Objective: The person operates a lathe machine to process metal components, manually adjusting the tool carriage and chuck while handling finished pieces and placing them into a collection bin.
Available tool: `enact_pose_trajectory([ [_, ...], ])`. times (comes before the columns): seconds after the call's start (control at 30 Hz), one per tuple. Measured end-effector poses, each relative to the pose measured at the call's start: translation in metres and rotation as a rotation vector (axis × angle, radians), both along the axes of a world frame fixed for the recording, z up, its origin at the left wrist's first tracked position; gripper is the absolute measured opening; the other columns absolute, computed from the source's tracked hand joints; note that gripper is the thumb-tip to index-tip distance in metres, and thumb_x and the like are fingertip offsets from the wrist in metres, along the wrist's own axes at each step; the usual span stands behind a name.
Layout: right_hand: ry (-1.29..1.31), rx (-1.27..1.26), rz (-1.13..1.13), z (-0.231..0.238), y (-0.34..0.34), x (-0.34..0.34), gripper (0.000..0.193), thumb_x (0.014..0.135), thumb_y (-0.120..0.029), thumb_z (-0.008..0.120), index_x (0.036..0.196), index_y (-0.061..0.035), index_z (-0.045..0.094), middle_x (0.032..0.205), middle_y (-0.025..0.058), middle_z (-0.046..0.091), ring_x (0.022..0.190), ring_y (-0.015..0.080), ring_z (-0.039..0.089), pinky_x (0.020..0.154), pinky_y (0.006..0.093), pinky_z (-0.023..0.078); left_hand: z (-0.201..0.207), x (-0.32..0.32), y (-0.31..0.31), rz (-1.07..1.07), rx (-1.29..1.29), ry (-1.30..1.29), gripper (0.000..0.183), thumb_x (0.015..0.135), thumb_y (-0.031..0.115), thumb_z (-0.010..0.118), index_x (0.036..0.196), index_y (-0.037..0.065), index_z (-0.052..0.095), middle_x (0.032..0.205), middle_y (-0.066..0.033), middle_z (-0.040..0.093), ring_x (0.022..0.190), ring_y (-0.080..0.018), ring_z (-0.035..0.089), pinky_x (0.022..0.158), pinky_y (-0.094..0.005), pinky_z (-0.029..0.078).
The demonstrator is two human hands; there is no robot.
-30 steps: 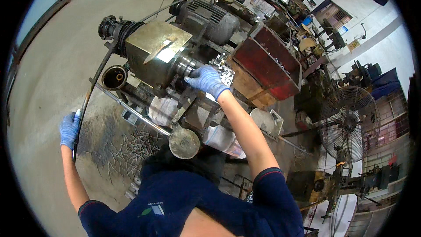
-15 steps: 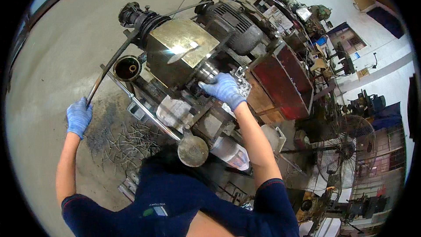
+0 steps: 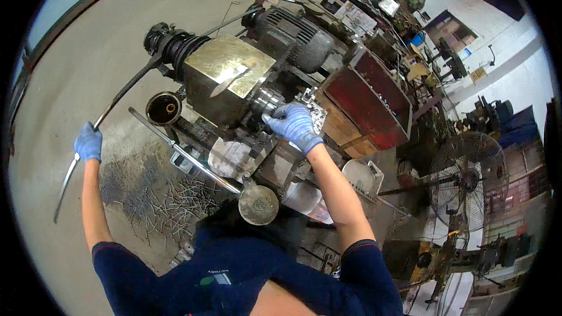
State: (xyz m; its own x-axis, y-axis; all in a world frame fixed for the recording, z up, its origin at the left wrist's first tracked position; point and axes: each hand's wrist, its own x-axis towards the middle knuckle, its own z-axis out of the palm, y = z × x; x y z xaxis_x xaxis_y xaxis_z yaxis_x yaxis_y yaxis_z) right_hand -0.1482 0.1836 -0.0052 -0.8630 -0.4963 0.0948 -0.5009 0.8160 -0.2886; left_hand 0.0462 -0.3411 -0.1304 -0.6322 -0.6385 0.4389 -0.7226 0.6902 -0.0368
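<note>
My left hand (image 3: 88, 142), in a blue knit glove, is closed round a long metal lever (image 3: 124, 90). The lever runs up to the dark ringed assembly (image 3: 175, 48) at the machine's left end, and its thin curved end shows below my fist. My right hand (image 3: 294, 126), gloved alike, is at the shiny round spindle nose (image 3: 267, 100) on the machine's right side. Its fingers are curled with the thumb toward the spindle; what they grip is hidden. The headstock (image 3: 222, 64) has a brassy top plate, on which lies a flat brush-like tool (image 3: 229, 81).
A dark motor (image 3: 295, 35) sits behind the headstock. An open round pot (image 3: 164, 108) and a slanting steel bar (image 3: 202, 164) are at the near left. Thin metal rods (image 3: 175, 205) litter the floor. A red metal box (image 3: 369, 96) and a large fan (image 3: 470, 178) stand to the right.
The lever and my left hand have swung outward to the left, and the lever's curved end now shows below the fist. My right hand stays at the spindle. The whole view has shifted slightly.
</note>
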Motion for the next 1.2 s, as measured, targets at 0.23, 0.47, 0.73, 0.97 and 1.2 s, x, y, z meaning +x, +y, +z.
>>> enact_pose_trajectory([
  [0.23, 0.340, -0.416, -0.011, 0.022, 0.100, 0.046, 0.022, 0.066, -0.025, 0.073, 0.068, -0.0040, 0.067, 0.077, 0.0108, 0.065, 0.077, 0.0271, 0.060, 0.074, 0.0353, 0.045, 0.022, 0.027, 0.072, -0.076, 0.155, -0.040, 0.022, 0.079, 0.033, 0.054, 0.086, 0.012, 0.059, 0.077, -0.0144, 0.064, 0.072, -0.0343, 0.062, 0.063, -0.0436, 0.048],
  [0.47, 0.277, -0.445, -0.347, 0.013, 0.199, 0.114, 0.014, 0.069, -0.016, 0.071, 0.071, -0.0028, 0.067, 0.073, 0.0118, 0.064, 0.068, 0.0236, 0.061, 0.066, 0.0307, 0.047, 0.117, -0.040, 0.194, -0.564, 0.439, 0.425, 0.044, 0.082, 0.043, 0.056, 0.114, 0.013, 0.057, 0.071, -0.0114, 0.062, 0.063, -0.0249, 0.061, 0.059, -0.0357, 0.047],
  [0.73, 0.108, -0.546, -0.613, -0.055, 0.261, 0.192, 0.015, 0.072, -0.013, 0.072, 0.077, 0.0011, 0.067, 0.071, 0.0069, 0.065, 0.064, 0.0094, 0.057, 0.062, 0.0253, 0.046, 0.112, -0.132, 0.299, -0.918, 0.067, 0.222, 0.043, 0.085, 0.038, 0.053, 0.119, 0.011, 0.053, 0.077, -0.0138, 0.061, 0.063, -0.0279, 0.060, 0.056, -0.0372, 0.046],
  [0.97, -0.108, -0.711, -0.814, -0.080, 0.277, 0.231, 0.019, 0.073, -0.015, 0.073, 0.077, 0.0022, 0.067, 0.068, 0.0051, 0.065, 0.063, 0.0071, 0.054, 0.061, 0.0243, 0.045, 0.103, -0.107, 0.366, -1.309, 0.265, 0.332, 0.023, 0.084, 0.025, 0.055, 0.096, 0.006, 0.064, 0.066, -0.0128, 0.059, 0.057, -0.0284, 0.058, 0.053, -0.0371, 0.044],
  [1.2, -0.049, -0.631, -0.718, -0.068, 0.265, 0.228, 0.018, 0.072, -0.013, 0.073, 0.079, 0.0019, 0.067, 0.068, 0.0039, 0.064, 0.063, 0.0075, 0.054, 0.063, 0.0249, 0.046, 0.091, -0.133, 0.393, -1.253, 0.302, 0.272, 0.018, 0.080, 0.020, 0.058, 0.094, 0.012, 0.065, 0.069, -0.0111, 0.059, 0.062, -0.0272, 0.058, 0.055, -0.0380, 0.044],
])
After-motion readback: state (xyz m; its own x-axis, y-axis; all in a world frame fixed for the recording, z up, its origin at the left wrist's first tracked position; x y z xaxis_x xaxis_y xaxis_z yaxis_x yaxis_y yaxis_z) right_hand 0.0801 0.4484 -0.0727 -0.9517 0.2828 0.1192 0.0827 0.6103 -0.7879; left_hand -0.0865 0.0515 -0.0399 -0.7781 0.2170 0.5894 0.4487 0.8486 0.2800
